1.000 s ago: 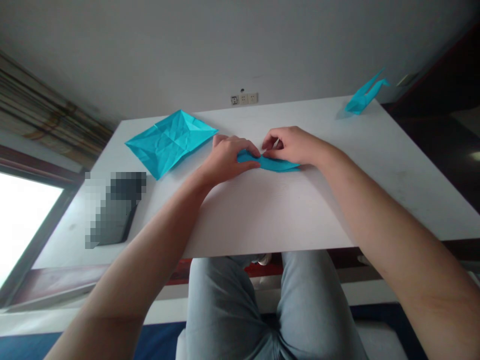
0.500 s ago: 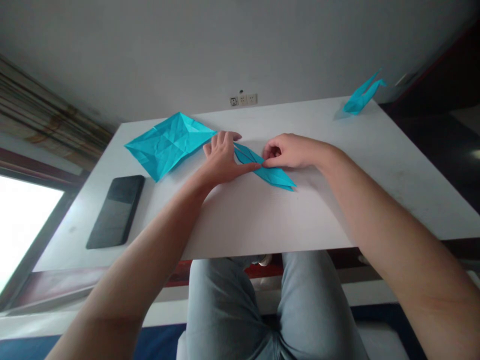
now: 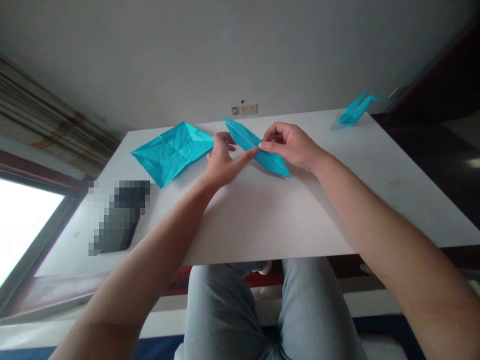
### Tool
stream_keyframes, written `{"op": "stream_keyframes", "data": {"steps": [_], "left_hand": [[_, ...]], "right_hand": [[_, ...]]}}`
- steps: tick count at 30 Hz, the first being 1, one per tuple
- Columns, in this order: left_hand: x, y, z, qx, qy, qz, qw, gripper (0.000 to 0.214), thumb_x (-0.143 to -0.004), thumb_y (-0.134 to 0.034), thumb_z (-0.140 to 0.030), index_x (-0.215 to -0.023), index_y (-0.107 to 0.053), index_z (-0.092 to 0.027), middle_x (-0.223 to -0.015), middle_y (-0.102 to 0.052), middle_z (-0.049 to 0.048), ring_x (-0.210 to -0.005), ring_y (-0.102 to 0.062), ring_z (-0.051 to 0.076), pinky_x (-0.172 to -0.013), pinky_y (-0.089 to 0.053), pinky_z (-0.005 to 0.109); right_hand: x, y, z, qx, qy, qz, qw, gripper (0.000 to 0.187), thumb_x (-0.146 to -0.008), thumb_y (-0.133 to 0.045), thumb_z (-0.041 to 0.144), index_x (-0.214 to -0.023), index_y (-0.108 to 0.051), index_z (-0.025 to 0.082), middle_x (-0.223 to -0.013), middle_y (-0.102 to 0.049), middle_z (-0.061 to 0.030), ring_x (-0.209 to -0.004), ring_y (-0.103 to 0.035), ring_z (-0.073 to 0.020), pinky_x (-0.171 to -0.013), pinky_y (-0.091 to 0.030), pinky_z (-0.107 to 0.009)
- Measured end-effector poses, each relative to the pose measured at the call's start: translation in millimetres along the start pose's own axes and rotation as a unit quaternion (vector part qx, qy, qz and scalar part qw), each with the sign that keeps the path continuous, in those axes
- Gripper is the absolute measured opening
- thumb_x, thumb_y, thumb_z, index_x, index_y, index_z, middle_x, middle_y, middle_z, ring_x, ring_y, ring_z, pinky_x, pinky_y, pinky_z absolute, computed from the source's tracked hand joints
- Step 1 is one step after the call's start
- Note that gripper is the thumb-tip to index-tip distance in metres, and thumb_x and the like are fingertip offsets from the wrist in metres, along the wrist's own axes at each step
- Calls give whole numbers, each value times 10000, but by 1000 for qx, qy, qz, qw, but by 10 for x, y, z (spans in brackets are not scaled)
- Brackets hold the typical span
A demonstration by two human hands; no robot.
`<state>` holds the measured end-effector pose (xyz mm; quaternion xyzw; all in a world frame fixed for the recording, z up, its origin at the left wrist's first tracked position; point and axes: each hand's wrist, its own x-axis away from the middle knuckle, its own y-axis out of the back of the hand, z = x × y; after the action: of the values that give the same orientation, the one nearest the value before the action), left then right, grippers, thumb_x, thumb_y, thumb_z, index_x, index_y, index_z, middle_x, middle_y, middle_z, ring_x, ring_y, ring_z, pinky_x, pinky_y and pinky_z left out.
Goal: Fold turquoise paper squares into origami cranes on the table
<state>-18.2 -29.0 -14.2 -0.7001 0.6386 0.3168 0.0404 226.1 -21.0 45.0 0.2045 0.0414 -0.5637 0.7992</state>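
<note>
A narrow, pointed piece of folded blue paper [image 3: 243, 136] slants between my hands, its far tip raised toward the wall. My left hand [image 3: 224, 159] has its thumb tip on the paper's middle, with the other fingers curled at its left side, partly behind it. From the right, my right hand [image 3: 290, 145] pinches the paper's edge near the middle between thumb and forefinger. A creased blue sheet [image 3: 172, 152], mostly unfolded, lies just left of my left hand.
At the white table's [image 3: 255, 220] far right corner stands a folded blue paper crane [image 3: 352, 116]. A dark phone [image 3: 120, 217], partly pixelated, lies on the left. Behind the table is a wall with sockets [image 3: 243, 109]; a striped curtain [image 3: 48, 120] hangs at the left.
The folded paper has been turned and lifted; its far tip, covered by my left hand before, now shows. My left fingers have shifted off its top to its side. The view has tilted slightly.
</note>
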Motion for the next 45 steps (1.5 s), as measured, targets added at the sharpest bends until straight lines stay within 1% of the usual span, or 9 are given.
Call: {"op": "stream_keyframes", "data": {"steps": [2, 6, 11, 14, 18, 27, 34, 40, 45], "left_hand": [[-37, -10, -129, 95, -5, 11, 995, 614, -927, -935, -675, -1201, -570, -264, -1150, -737, 55, -973, -761, 183, -843, -623, 311], [-59, 6, -388, 164, -48, 29, 985, 519, -966, -908, -661, -1010, -608, -239, -967, -756, 20, -852, -779, 148, -820, -649, 288], [-54, 23, -438, 173, -37, 15, 984, 522, -953, -924, -647, -1006, -596, -243, -867, -759, -2, -801, -790, 152, -766, -658, 283], [-60, 22, -412, 170, -46, -22, 984, 540, -943, -936, -641, -1078, -582, -256, -902, -754, -15, -796, -786, 138, -746, -651, 262], [-62, 20, -419, 172, -66, -46, 982, 535, -963, -916, -654, -1110, -582, -261, -962, -760, -5, -828, -800, 136, -741, -655, 251], [-18, 26, -503, 172, -42, -29, 984, 432, -951, -946, -541, -1068, -677, -223, -1058, -783, 46, -889, -805, 147, -777, -671, 258], [-5, 74, -563, 154, -16, -18, 988, 445, -941, -943, -564, -1056, -678, -225, -1090, -789, 50, -837, -798, 151, -753, -659, 281], [0, 87, -573, 129, -4, -9, 992, 414, -944, -939, -551, -998, -702, -216, -1009, -815, 44, -810, -803, 162, -730, -649, 278], [-8, 86, -562, 145, 5, -18, 989, 445, -919, -952, -567, -1038, -706, -216, -1075, -819, 56, -811, -796, 151, -732, -653, 272]], "right_hand": [[-21, -39, 2, -33, 21, -41, 998, 354, -841, -988, 454, -904, -706, 250, -916, -758, -13, -892, -711, -212, -803, -603, -362], [-44, -123, -10, -78, 52, -95, 991, 450, -831, -1000, 570, -912, -688, 256, -896, -727, -2, -903, -721, -205, -819, -621, -355], [-6, -234, 16, -110, 48, -84, 989, 547, -794, -1011, 685, -919, -681, 266, -870, -710, 2, -856, -701, -194, -762, -621, -332], [35, -278, 72, -109, 31, -59, 992, 532, -828, -986, 696, -944, -693, 268, -842, -706, 11, -778, -672, -175, -682, -610, -310], [76, -297, 124, -104, 24, -46, 993, 532, -867, -942, 728, -966, -707, 262, -862, -732, 3, -788, -699, -179, -664, -639, -308], [117, -309, 127, -37, 67, -68, 995, 556, -912, -886, 762, -890, -620, 274, -852, -697, 8, -739, -671, -173, -621, -593, -315], [132, -328, 160, -13, 82, -83, 993, 544, -926, -865, 770, -909, -630, 281, -900, -722, -12, -790, -679, -190, -587, -543, -311], [135, -320, 141, -5, 89, -97, 991, 502, -948, -865, 729, -920, -646, 278, -905, -709, -16, -796, -671, -190, -569, -539, -305], [136, -335, 143, -17, 92, -94, 991, 490, -959, -857, 717, -927, -650, 274, -905, -714, -16, -796, -678, -189, -555, -532, -301]]}}
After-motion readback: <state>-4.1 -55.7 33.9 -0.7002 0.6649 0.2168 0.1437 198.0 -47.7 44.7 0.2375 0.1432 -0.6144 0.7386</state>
